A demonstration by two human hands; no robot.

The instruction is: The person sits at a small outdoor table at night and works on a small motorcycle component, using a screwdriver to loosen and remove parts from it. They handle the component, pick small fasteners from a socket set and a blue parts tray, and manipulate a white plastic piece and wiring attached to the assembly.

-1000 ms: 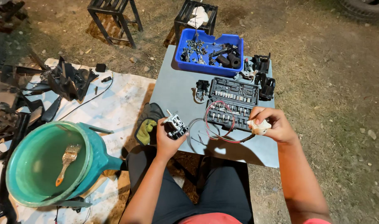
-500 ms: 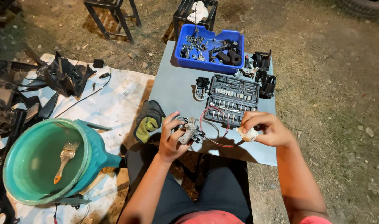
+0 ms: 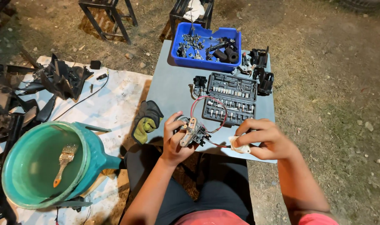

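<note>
My left hand (image 3: pixel 173 139) grips a small black and metal switch assembly (image 3: pixel 193 131) above the near edge of the grey table (image 3: pixel 169 83). Red wires (image 3: pixel 206 109) loop from that part across to a white plug connector (image 3: pixel 239 146), which my right hand (image 3: pixel 267 137) pinches between thumb and fingers. Both hands hover just in front of an open black socket set case (image 3: pixel 231 98) lying on the table.
A blue tray (image 3: pixel 206 43) of bolts and small parts sits at the table's far edge, black parts (image 3: pixel 260 68) beside it. A glove (image 3: pixel 147 121) hangs off the table's left side. A green basin (image 3: pixel 44 164) holding a paintbrush (image 3: pixel 64 160) stands on a white sheet at left.
My left hand has turned the switch assembly and brought it closer to the right hand. The right hand stays on the white connector, now lower, near the table's front edge.
</note>
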